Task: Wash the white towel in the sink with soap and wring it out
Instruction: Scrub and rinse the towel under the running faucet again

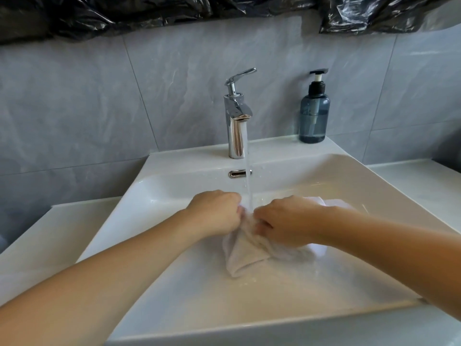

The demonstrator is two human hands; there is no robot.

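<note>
Two bare arms reach in from the near edge over the white sink (189, 290). In the middle of the bowl lies the white towel (245, 255), wet and bunched up, with one fold hanging down toward the near side and a bit of it showing past the right hand. The left hand (215, 216) has its grip curled tight on the left part of the bunched towel. The right hand (287, 222) has its grip curled on the right part, with the fingers pinching the cloth. The two hands are very close, almost touching, and the towel is squeezed between them. A thin stream of water (249, 186) falls right between the hands onto the towel. Behind them, at the far edge of the sink, stands the shiny tap (237, 123) with its handle lifted up. To the right of the tap, at the far right corner of the sink, stands a blue soap bottle (313, 113) with a black pump. Behind everything is a grey tiled wall (99, 108), with black plastic sheet (124, 16) along the top.
</note>
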